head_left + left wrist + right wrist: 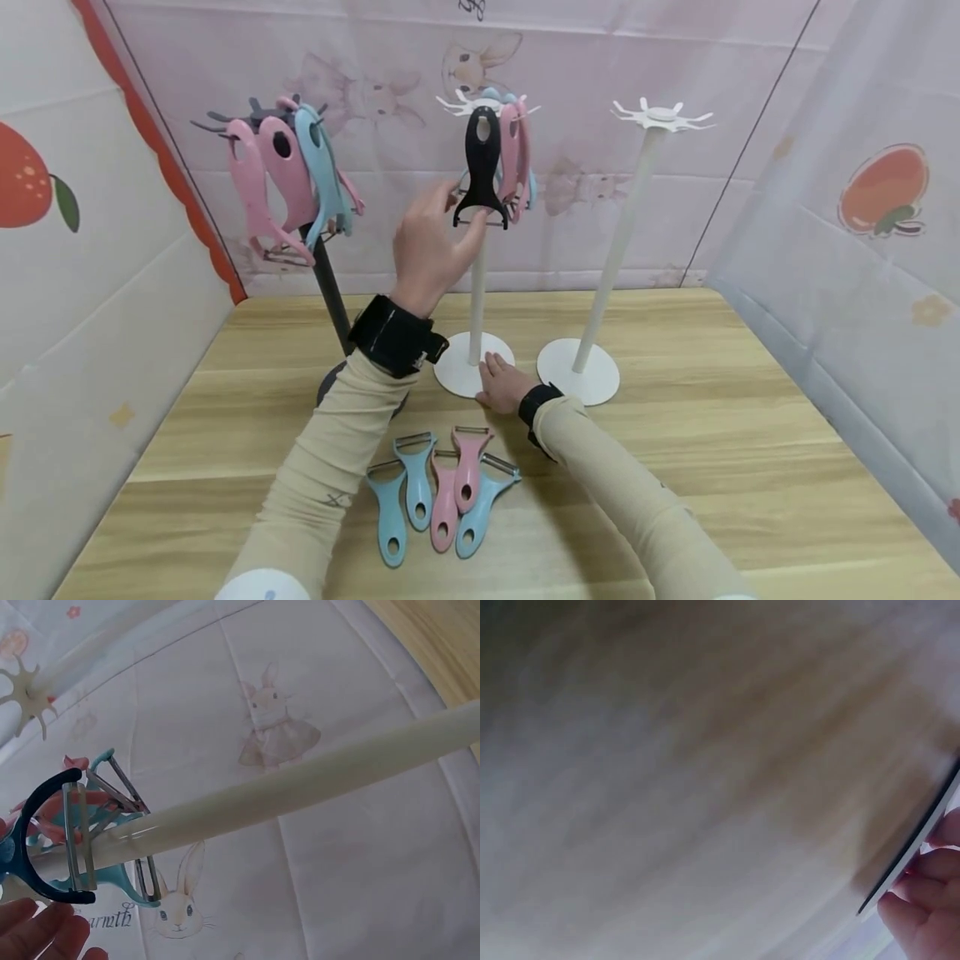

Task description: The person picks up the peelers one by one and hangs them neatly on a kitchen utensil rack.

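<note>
A black peeler (482,167) hangs from the top of the middle white stand (477,292), with pink and blue peelers behind it. My left hand (459,218) is raised beside it, fingers relaxed and close to the blade end; whether they touch is unclear. In the left wrist view the fingers (45,930) lie just under the black peeler (30,817), next to the stand's pole (300,787). My right hand (504,385) rests on the stand's round base (453,371). In the blurred right wrist view the fingertips (922,907) sit at the base rim (915,840).
Several blue and pink peelers (438,496) lie on the wooden table (750,433) near my arms. A dark stand (330,283) at the left carries pink and blue peelers (285,175). An empty white stand (618,242) is at the right. Printed walls enclose the table.
</note>
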Action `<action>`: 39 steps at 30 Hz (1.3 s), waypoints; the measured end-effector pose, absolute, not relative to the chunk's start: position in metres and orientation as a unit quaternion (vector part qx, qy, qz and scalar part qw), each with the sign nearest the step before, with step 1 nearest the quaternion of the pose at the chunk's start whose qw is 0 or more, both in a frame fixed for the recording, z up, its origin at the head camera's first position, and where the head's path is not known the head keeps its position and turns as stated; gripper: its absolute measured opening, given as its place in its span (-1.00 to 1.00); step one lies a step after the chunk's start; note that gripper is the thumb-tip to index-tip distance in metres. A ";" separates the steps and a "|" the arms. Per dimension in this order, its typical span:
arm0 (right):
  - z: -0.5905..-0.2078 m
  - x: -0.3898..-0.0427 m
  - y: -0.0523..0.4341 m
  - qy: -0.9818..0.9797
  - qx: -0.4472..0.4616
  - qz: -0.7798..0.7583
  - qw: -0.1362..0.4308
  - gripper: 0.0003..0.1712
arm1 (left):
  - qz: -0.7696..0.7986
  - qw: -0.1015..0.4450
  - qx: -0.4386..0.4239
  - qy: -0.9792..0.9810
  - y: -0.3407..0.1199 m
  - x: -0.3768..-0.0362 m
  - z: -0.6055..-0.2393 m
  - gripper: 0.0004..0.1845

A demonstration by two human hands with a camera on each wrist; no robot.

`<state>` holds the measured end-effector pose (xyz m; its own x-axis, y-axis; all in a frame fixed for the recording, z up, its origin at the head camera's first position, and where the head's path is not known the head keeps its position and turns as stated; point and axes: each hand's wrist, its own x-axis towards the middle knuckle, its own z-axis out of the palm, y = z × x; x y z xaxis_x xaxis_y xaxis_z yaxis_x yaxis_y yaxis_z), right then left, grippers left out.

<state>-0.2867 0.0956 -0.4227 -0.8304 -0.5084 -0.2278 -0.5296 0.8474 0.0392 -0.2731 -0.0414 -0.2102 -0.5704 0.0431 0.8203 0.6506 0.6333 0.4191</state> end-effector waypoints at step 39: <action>-0.369 -0.205 0.186 0.939 -0.310 -0.148 0.015 -0.38 | -0.342 0.217 -0.272 -0.873 -0.089 -0.186 -0.329 -0.63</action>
<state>-0.2051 0.1859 -0.3689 -0.8074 -0.5865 0.0639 -0.5777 0.7641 -0.2871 -0.1861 -0.0888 -0.3287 -0.7577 0.3275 0.5645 0.6236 0.6182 0.4785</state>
